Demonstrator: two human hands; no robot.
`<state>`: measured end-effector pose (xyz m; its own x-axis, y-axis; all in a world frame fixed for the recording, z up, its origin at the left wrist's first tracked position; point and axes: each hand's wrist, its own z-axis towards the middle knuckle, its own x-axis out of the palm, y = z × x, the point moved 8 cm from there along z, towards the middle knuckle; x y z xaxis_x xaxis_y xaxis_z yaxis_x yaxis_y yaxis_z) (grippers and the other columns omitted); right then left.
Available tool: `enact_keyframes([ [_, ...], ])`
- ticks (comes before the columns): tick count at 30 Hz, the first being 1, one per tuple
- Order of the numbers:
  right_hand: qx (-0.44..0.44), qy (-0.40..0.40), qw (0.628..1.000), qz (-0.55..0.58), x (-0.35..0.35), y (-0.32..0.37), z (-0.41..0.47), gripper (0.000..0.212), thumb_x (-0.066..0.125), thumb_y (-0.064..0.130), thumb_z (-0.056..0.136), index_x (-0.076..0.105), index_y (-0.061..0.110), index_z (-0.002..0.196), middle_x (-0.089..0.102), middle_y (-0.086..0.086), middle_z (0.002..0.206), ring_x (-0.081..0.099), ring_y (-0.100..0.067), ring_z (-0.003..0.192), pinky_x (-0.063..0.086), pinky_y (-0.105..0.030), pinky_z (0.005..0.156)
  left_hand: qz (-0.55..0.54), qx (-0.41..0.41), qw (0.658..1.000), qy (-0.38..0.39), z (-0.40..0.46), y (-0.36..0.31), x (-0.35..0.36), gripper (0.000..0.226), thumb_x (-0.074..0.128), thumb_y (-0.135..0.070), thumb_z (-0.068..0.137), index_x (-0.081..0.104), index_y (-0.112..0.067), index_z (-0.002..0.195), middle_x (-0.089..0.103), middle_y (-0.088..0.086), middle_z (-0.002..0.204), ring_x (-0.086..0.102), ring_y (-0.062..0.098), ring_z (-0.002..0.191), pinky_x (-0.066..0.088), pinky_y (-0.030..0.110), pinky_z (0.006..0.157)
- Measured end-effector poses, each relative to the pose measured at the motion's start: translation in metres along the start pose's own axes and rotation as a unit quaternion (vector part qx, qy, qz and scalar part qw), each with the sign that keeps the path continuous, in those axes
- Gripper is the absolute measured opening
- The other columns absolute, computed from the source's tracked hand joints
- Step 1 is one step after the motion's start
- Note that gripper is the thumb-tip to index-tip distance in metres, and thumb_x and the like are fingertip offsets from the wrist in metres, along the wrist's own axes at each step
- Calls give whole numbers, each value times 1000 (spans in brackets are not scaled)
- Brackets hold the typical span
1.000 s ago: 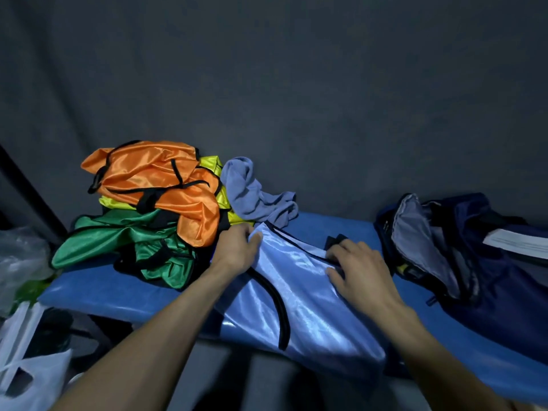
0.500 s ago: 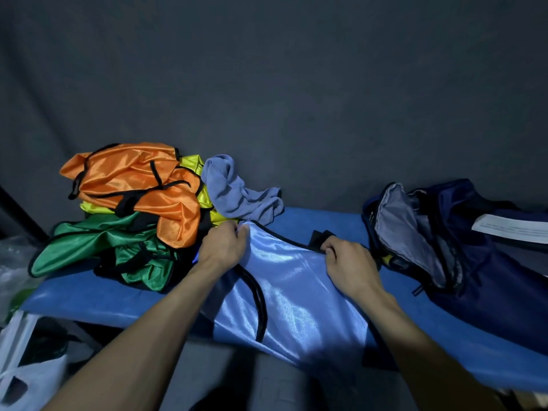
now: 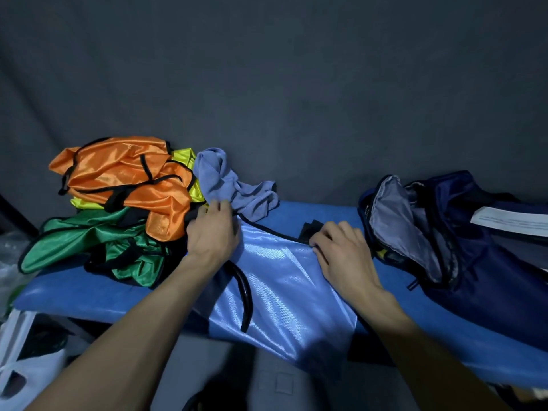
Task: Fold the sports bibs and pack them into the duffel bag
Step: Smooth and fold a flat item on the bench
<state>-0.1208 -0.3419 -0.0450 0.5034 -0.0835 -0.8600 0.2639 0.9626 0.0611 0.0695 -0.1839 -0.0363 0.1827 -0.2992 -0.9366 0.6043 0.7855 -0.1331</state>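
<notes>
Blue bib [image 3: 278, 280] draped over bench [image 3: 74, 292] front edge, long axis front-to-back; left hand [image 3: 212, 232] and right hand [image 3: 341, 250] pinching far corners; bag [image 3: 474, 262] right.

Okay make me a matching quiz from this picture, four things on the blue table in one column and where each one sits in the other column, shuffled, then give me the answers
Things
1. orange bib
2. green bib
3. light blue bib
4. duffel bag

Places
A. at the right end of the table, unzipped
B. on top of the pile at the left
C. spread flat under both hands, its near edge hanging over the table front
D. at the bottom of the pile at the left

Pairs: 1-B, 2-D, 3-C, 4-A
</notes>
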Motion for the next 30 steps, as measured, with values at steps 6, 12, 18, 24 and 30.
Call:
enact_keyframes([
  [6,-47,54,997,-26,-1,9,-18,7,68,23,90,74,21,89,64,4,84,55,-23,79,43,-37,70,-123,241,955,118,-61,-82,4,45,42,-62,96,52,-30,126,48,-4,124,47,24,116,44,45,95],
  [12,-28,87,994,56,-12,1,-46,29,53,32,98,71,16,114,67,2,117,56,-22,118,43,-42,109,-15,233,932,279,-88,-67,53,81,13,-84,89,-9,-47,157,-18,-16,167,-22,20,153,-15,59,120],
  [18,197,54,969,141,-40,-52,-63,11,69,28,91,66,19,97,57,8,93,53,-10,80,37,-23,69,-38,295,937,183,-85,-77,20,74,29,-76,95,25,-37,157,13,-3,168,8,24,154,8,53,125],
  [24,337,91,903,250,-21,-67,-73,35,77,40,86,70,14,110,69,6,90,63,-12,87,43,-25,75,-86,318,911,249,-125,-109,25,73,26,-76,96,4,-47,159,-11,-15,168,-16,13,154,-6,48,125],
  [30,379,86,874,293,-22,-70,-70,30,62,28,98,59,13,125,62,6,85,58,-12,82,39,-28,75,-44,352,891,282,-127,-82,33,71,24,-79,95,-6,-56,154,-19,-24,164,-30,4,149,-17,48,123],
])
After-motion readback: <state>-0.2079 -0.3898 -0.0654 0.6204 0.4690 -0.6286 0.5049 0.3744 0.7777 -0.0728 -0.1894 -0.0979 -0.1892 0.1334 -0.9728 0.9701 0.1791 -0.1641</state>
